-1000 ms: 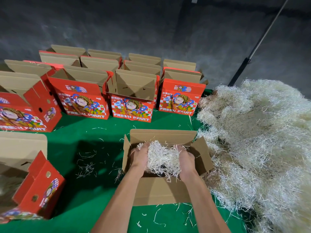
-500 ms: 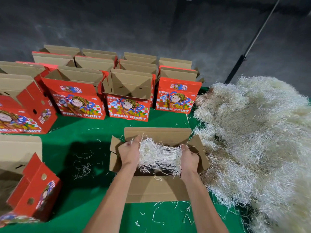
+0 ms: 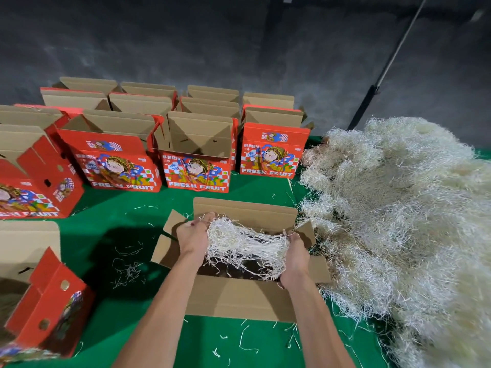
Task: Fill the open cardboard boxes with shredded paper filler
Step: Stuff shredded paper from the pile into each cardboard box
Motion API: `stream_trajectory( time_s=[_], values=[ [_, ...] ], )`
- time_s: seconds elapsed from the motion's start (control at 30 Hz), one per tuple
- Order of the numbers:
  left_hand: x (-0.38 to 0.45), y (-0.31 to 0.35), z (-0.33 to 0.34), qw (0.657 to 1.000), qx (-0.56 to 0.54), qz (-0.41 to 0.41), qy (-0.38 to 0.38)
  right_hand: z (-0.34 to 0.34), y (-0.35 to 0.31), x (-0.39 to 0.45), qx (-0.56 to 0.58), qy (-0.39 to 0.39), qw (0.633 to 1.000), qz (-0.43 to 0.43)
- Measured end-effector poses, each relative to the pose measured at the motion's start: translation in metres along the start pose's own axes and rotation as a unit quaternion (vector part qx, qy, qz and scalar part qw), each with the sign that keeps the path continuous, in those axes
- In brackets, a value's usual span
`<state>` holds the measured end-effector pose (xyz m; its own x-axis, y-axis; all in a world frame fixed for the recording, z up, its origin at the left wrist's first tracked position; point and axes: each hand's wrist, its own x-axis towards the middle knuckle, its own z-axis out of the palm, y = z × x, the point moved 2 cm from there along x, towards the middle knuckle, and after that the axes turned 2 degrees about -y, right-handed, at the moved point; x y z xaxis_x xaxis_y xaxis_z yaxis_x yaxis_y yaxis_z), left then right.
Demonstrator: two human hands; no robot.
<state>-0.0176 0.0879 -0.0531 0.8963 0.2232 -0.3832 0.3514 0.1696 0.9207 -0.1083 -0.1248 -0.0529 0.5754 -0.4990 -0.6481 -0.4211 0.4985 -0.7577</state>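
Observation:
An open brown cardboard box (image 3: 239, 298) sits on the green table right in front of me, its flaps spread out. Over its opening I stretch a wad of pale shredded paper filler (image 3: 244, 245) between both hands. My left hand (image 3: 192, 236) grips the wad's left end and my right hand (image 3: 295, 257) grips its right end. The box's inside below the wad is dark, and I cannot tell what it holds. A big heap of the same shredded paper (image 3: 398, 213) lies at the right, touching the box's right flap.
Several red "FRESH FRUIT" boxes (image 3: 195, 155) stand open in rows at the back and left. Another red box (image 3: 45, 301) stands at my near left. Loose paper strands (image 3: 127, 272) litter the green tabletop (image 3: 111, 224). A dark wall rises behind.
My hands have drawn apart, stretching the wad wider over the box. The left hand moved left and a little up; the camera tilted slightly.

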Motion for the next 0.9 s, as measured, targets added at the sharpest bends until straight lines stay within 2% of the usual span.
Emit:
stream_trajectory(
  time_s=[0.1,0.2,0.3,0.4,0.43,0.5,0.63,0.77,0.9],
  values=[
    [-0.003,0.002,0.003,0.994,-0.089,-0.065,0.022,0.0,-0.006,-0.003,0.045,-0.027,0.998,0.028],
    [-0.006,0.001,0.006,0.969,-0.185,-0.156,-0.052,0.005,-0.007,-0.008,0.088,-0.069,0.993,0.038],
    [-0.006,0.002,0.0,0.944,-0.23,-0.213,-0.099,0.004,-0.005,-0.01,0.108,-0.076,0.99,0.055],
    [-0.001,0.011,-0.015,0.936,-0.26,-0.211,-0.104,-0.004,-0.014,-0.006,0.15,-0.102,0.981,0.068],
    [0.003,0.016,-0.021,0.939,-0.264,-0.199,-0.092,-0.008,-0.018,-0.003,0.154,-0.093,0.982,0.063],
    [0.008,0.028,-0.025,0.936,-0.286,-0.165,-0.121,-0.012,-0.028,-0.002,0.126,-0.078,0.989,0.028],
    [0.005,0.043,-0.023,0.958,-0.218,-0.131,-0.133,-0.008,-0.034,-0.006,0.093,-0.091,0.991,-0.005],
    [-0.015,0.036,-0.014,0.994,0.002,-0.064,-0.086,0.003,-0.028,-0.02,0.099,-0.17,0.98,-0.023],
    [-0.034,0.024,-0.002,0.997,0.051,0.012,-0.065,0.014,-0.028,-0.032,0.071,-0.144,0.981,-0.107]
  ],
)
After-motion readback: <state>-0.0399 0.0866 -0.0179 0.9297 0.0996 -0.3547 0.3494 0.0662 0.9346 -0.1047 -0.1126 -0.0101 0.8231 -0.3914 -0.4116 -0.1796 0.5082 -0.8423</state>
